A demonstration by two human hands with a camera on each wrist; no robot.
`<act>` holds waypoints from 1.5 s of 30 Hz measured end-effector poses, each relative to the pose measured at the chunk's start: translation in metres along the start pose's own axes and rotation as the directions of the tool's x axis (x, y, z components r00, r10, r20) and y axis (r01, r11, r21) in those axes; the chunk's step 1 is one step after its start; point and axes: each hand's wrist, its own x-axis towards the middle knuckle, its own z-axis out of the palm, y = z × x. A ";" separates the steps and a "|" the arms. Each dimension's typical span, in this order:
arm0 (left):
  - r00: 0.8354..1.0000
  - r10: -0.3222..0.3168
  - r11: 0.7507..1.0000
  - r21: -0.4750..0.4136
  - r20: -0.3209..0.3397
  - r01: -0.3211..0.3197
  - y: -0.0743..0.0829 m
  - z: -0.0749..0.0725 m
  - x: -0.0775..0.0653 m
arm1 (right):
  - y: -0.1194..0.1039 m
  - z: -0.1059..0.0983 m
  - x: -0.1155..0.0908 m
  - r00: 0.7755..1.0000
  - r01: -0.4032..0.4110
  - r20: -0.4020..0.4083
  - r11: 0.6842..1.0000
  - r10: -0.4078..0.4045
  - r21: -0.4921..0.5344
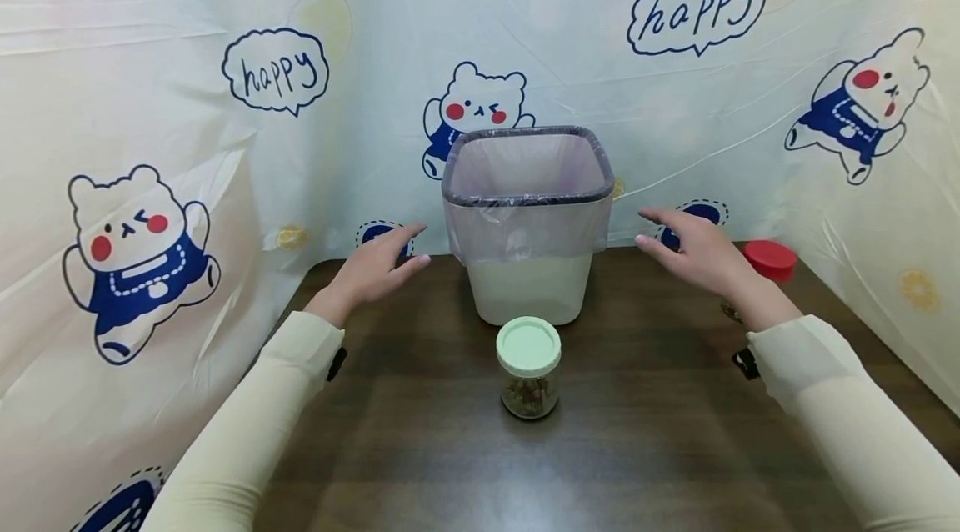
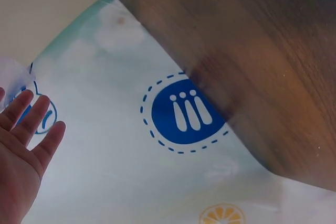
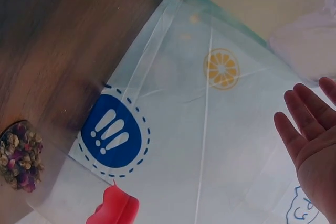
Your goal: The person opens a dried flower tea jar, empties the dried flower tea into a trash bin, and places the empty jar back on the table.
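A white bin (image 1: pixel 528 286) lined with a translucent plastic bag (image 1: pixel 525 232) stands at the back middle of the table, a dark ring round its rim. My left hand (image 1: pixel 377 265) hovers to its left, fingers extended, touching nothing. On the other side my right hand (image 1: pixel 697 253) is held up likewise, apart from the bin. In front of the bin sits a glass jar (image 1: pixel 529 393) with a pale green lid (image 1: pixel 528 344) and dried bits inside. Partly behind the right hand is a second jar with a red lid (image 1: pixel 770 257); dried flower buds (image 3: pixel 21 156) show through it in the right wrist view.
The dark wooden table (image 1: pixel 420 440) ends just behind the bin. A printed curtain (image 1: pixel 390 132) with cartoon bears closes off the back and both sides.
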 end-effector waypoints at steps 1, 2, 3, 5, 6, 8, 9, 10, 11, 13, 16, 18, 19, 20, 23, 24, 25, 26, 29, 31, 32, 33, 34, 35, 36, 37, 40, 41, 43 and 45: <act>1.000 0.004 1.000 0.001 0.000 -0.004 0.001 0.001 0.000 | -0.001 0.001 -0.001 1.000 0.005 0.002 1.000 -0.005 0.004; 1.000 0.008 1.000 -0.002 -0.001 -0.008 0.003 0.002 -0.001 | -0.001 0.001 -0.001 1.000 0.010 0.002 1.000 -0.010 0.010; 1.000 0.014 1.000 -0.004 -0.001 -0.014 0.004 0.003 -0.002 | -0.002 0.002 -0.002 1.000 0.013 0.001 1.000 -0.013 0.021; 1.000 0.027 1.000 -0.007 -0.002 -0.027 0.007 0.005 -0.004 | -0.004 0.003 -0.004 1.000 0.021 -0.004 0.999 -0.021 0.041; 0.999 0.036 0.999 -0.008 -0.003 -0.036 0.008 0.006 -0.005 | -0.004 0.004 -0.005 1.000 0.025 -0.011 0.998 -0.024 0.052; 0.999 0.052 0.999 -0.011 -0.002 -0.052 0.011 0.009 -0.008 | -0.006 0.005 -0.007 0.999 0.040 -0.019 0.997 -0.039 0.069; 0.998 0.061 0.998 -0.011 -0.004 -0.061 0.012 0.010 -0.010 | -0.007 0.005 -0.008 0.999 0.047 -0.022 0.996 -0.046 0.075; 0.998 0.068 0.998 -0.012 -0.004 -0.068 0.013 0.011 -0.011 | -0.008 0.006 -0.009 0.998 0.051 -0.023 0.996 -0.050 0.078; 0.997 0.072 0.997 -0.014 -0.003 -0.072 0.014 0.013 -0.013 | -0.009 0.007 -0.010 0.998 0.056 -0.022 0.995 -0.055 0.081; 0.997 0.078 0.997 -0.021 -0.003 -0.078 0.015 0.016 -0.015 | -0.011 0.008 -0.012 0.998 0.068 -0.020 0.994 -0.066 0.082; 0.996 0.091 0.995 -0.041 -0.001 -0.091 0.018 0.021 -0.019 | -0.014 0.012 -0.015 0.997 0.081 -0.015 0.993 -0.080 0.088; 0.995 0.102 0.993 -0.059 -0.005 -0.102 0.021 0.024 -0.022 | -0.017 0.014 -0.017 0.995 0.099 -0.016 0.991 -0.098 0.092; 0.994 0.111 0.991 -0.071 -0.008 -0.111 0.022 0.026 -0.023 | -0.019 0.014 -0.018 0.994 0.109 -0.015 0.989 -0.108 0.098; 0.993 0.118 0.990 -0.082 -0.007 -0.118 0.023 0.028 -0.024 | -0.020 0.015 -0.018 0.993 0.119 -0.011 0.987 -0.118 0.104; 0.989 0.148 0.982 -0.121 0.000 -0.147 0.028 0.032 -0.027 | -0.024 0.017 -0.018 0.989 0.150 -0.008 0.983 -0.150 0.110; 0.988 0.157 0.979 -0.135 0.006 -0.154 0.030 0.034 -0.027 | -0.026 0.018 -0.018 0.987 0.160 -0.005 0.981 -0.160 0.112; 0.986 0.164 0.976 -0.147 0.012 -0.160 0.032 0.035 -0.028 | -0.027 0.019 -0.018 0.985 0.171 -0.004 0.979 -0.172 0.112; 0.985 0.172 0.974 -0.154 0.018 -0.167 0.034 0.036 -0.029 | -0.028 0.020 -0.018 0.983 0.181 -0.003 0.977 -0.182 0.112; 0.981 0.191 0.966 -0.181 0.025 -0.183 0.040 0.040 -0.030 | -0.032 0.023 -0.018 0.980 0.197 0.005 0.974 -0.199 0.112; 0.978 0.206 0.960 -0.198 0.023 -0.198 0.044 0.043 -0.030 | -0.036 0.024 -0.019 0.978 0.205 0.010 0.972 -0.208 0.114; 0.976 0.215 0.956 -0.207 0.021 -0.206 0.046 0.044 -0.031 | -0.038 0.025 -0.019 0.978 0.207 0.016 0.971 -0.210 0.118; 0.974 0.228 0.951 -0.219 0.018 -0.218 0.048 0.045 -0.031 | -0.041 0.026 -0.020 0.977 0.208 0.023 0.971 -0.212 0.119; 0.971 0.238 0.947 -0.228 0.015 -0.228 0.049 0.047 -0.031 | -0.043 0.027 -0.020 0.976 0.213 0.027 0.970 -0.218 0.120; 0.968 0.249 0.942 -0.235 0.013 -0.239 0.051 0.048 -0.031 | -0.046 0.027 -0.020 0.974 0.218 0.031 0.968 -0.223 0.123; 0.966 0.259 0.938 -0.241 0.008 -0.249 0.052 0.049 -0.031 | -0.048 0.028 -0.020 0.973 0.224 0.034 0.967 -0.230 0.125; 0.964 0.266 0.935 -0.246 0.006 -0.256 0.053 0.051 -0.032 | -0.051 0.029 -0.020 0.971 0.232 0.034 0.964 -0.238 0.127; 0.958 0.287 0.921 -0.277 0.003 -0.275 0.057 0.055 -0.032 | -0.058 0.030 -0.020 0.963 0.261 0.024 0.955 -0.267 0.138; 0.956 0.292 0.915 -0.294 0.006 -0.277 0.058 0.056 -0.032 | -0.060 0.031 -0.020 0.961 0.270 0.022 0.952 -0.276 0.143; 0.952 0.304 0.893 -0.352 0.016 -0.279 0.061 0.059 -0.032 | -0.064 0.032 -0.019 0.956 0.288 0.019 0.945 -0.294 0.155; 0.947 0.319 0.866 -0.415 0.025 -0.281 0.063 0.063 -0.031 | -0.067 0.034 -0.020 0.951 0.300 0.019 0.939 -0.308 0.166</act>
